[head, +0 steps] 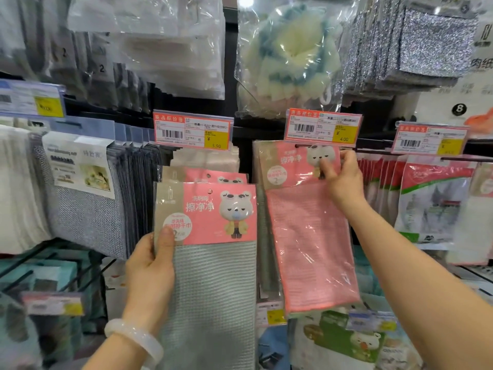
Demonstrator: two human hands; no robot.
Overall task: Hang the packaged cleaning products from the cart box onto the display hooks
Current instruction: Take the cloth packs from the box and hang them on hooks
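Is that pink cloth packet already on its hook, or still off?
Cannot tell. The right hand pinches the pink cloth packet at the metal hook; the price tag hides its hole.

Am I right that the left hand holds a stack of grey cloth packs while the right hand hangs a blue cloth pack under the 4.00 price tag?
Not quite: the head view shows the right hand hanging a pink cloth pack, not blue. The left hand does hold the grey cloth packs, and the 4.00 price tag is above.

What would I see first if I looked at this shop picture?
Probably the two cloth packs with cartoon bears. The left hand holds the grey cloth pack low in the middle, and the right hand pinches the pink cloth pack up by its hook, under the price tag.
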